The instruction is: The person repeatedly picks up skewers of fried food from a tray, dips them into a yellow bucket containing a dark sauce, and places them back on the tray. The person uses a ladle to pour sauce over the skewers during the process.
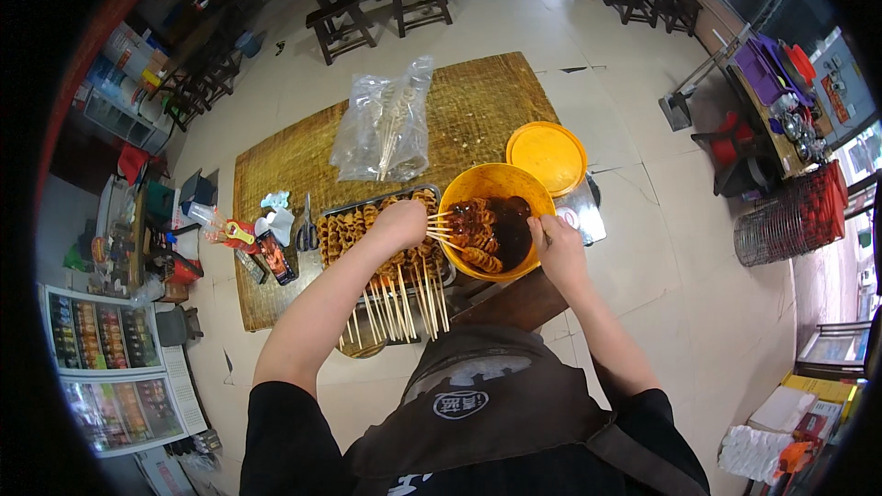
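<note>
My left hand (403,224) grips several wooden sticks of skewered food (475,227), whose coiled, sauce-coated pieces lie inside a yellow bucket (475,176). Dark reddish-brown sauce (513,244) pools in the bucket beside them. At the bucket's right rim, my right hand (563,251) is closed around what looks like a utensil handle; its lower end is hidden or lost in the sauce. Under my left forearm sits a metal tray (431,189) loaded with more skewers (348,227), their bare sticks (396,306) pointing towards me over the tray's near edge.
Behind the tray, a clear plastic bag (386,127) of sticks lies on the wooden table (475,96). A yellow lid (546,158) rests beyond the bucket. Scissors (307,227), a phone (275,258) and crumpled tissue (277,224) are at the left. Stools (341,24) stand farther off.
</note>
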